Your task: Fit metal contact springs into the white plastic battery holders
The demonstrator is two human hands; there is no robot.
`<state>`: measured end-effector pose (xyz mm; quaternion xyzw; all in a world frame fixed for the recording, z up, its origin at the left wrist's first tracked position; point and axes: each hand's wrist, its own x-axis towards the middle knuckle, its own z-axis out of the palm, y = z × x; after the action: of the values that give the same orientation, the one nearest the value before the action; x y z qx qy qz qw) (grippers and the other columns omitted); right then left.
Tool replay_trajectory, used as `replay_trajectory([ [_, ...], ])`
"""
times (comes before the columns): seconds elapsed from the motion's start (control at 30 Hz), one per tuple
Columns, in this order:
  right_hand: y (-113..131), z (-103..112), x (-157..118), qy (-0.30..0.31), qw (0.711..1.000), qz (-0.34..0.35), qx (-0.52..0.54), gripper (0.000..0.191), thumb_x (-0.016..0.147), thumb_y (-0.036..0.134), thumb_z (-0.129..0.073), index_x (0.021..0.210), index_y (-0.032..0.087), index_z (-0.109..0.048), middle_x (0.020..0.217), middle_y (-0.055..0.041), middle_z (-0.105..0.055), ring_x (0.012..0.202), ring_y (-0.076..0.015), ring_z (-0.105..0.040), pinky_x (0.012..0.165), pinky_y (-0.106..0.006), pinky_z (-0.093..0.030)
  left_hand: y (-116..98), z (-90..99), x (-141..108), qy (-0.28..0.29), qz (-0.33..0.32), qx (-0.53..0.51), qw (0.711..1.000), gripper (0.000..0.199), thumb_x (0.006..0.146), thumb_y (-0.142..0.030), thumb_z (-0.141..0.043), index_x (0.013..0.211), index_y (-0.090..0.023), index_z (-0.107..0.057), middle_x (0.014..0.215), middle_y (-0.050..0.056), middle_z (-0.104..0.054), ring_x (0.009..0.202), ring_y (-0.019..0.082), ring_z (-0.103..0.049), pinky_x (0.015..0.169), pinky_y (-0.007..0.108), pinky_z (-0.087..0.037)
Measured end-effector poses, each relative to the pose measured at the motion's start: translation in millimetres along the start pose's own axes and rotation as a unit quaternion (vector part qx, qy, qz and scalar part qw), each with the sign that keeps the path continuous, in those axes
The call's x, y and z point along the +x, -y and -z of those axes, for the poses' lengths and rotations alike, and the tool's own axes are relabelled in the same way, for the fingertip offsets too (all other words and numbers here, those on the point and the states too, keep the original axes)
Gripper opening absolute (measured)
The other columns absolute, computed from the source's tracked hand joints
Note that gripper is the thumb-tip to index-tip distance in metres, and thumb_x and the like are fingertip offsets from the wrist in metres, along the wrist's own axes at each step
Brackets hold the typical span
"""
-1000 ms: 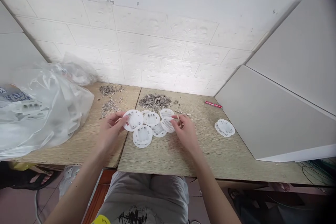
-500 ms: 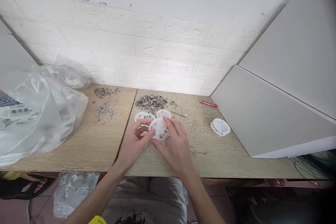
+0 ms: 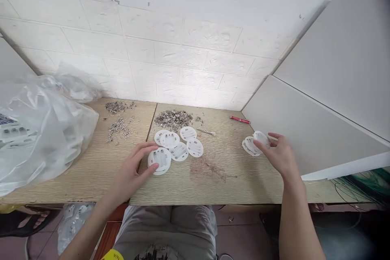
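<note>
My right hand [image 3: 278, 154] is at the right of the table, thumb and fingers pinching a round white plastic battery holder [image 3: 261, 139] over a small overlapping stack of similar holders [image 3: 250, 146]. On the left, my left hand [image 3: 134, 168] has its thumb and fingers on the edges of another round battery holder [image 3: 160, 158], which lies over one more disc. Several more holders, with slots and small metal contacts, lie beside it, among them one holder [image 3: 195, 147] and another holder [image 3: 179, 152].
Behind the discs sits a heap of small metal pieces [image 3: 173, 119], with smaller heaps [image 3: 118, 130] to the left. A thin metal tool [image 3: 206, 131] and a red pen [image 3: 240, 120] lie farther right. A large clear bag [image 3: 61, 130] of holders stands at left. Grey panels [image 3: 335, 118] border the right.
My right hand has carried a battery holder from the middle to the right stack. My left hand has moved left and down onto a holder on the table.
</note>
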<state>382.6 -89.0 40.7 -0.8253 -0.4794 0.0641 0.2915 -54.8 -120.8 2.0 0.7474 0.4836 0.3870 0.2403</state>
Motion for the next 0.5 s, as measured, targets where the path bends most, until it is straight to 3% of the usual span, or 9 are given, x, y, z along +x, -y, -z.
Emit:
replay_trajectory([
  [0.17, -2, -10, 0, 0.031, 0.999, 0.025, -0.015, 0.079, 0.069, 0.062, -0.061, 0.131, 0.014, -0.045, 0.116, -0.0176, -0.065, 0.105, -0.0328, -0.060, 0.085, -0.044, -0.046, 2, -5.9, -3, 0.057, 0.001, 0.036, 0.998, 0.036, 0.091, -0.037, -0.052, 0.126, -0.031, -0.049, 0.144, 0.004, -0.038, 0.135, 0.023, -0.036, 0.107, 0.037, -0.040],
  [0.37, -3, -11, 0, 0.049, 0.998, 0.016, -0.042, 0.080, 0.069, 0.061, -0.060, 0.134, 0.016, -0.045, 0.117, -0.0157, -0.064, 0.111, -0.0347, -0.055, 0.088, -0.047, -0.044, 1, -3.5, 1, 0.042, -0.001, 0.049, 0.998, 0.038, 0.092, -0.039, -0.048, 0.130, -0.029, -0.047, 0.142, 0.006, -0.039, 0.134, 0.023, -0.038, 0.109, 0.039, -0.038],
  [0.43, 0, -8, -2, 0.014, 0.998, 0.029, -0.048, 0.076, 0.069, 0.061, -0.060, 0.129, 0.015, -0.051, 0.111, -0.0158, -0.065, 0.113, -0.0360, -0.052, 0.088, -0.049, -0.042, -1, 0.3, 9, 0.032, -0.002, 0.057, 0.998, 0.039, 0.093, -0.040, -0.046, 0.129, -0.026, -0.047, 0.140, 0.007, -0.042, 0.131, 0.024, -0.040, 0.108, 0.040, -0.038],
  [0.5, 12, -5, -9, -0.062, 0.996, 0.062, -0.029, 0.066, 0.070, 0.060, -0.059, 0.119, 0.016, -0.060, 0.105, -0.0153, -0.066, 0.113, -0.0360, -0.050, 0.089, -0.049, -0.041, -1, 5.2, 24, 0.023, 0.002, 0.067, 0.997, 0.041, 0.093, -0.043, -0.045, 0.128, -0.025, -0.049, 0.136, 0.008, -0.045, 0.128, 0.024, -0.042, 0.106, 0.040, -0.038],
])
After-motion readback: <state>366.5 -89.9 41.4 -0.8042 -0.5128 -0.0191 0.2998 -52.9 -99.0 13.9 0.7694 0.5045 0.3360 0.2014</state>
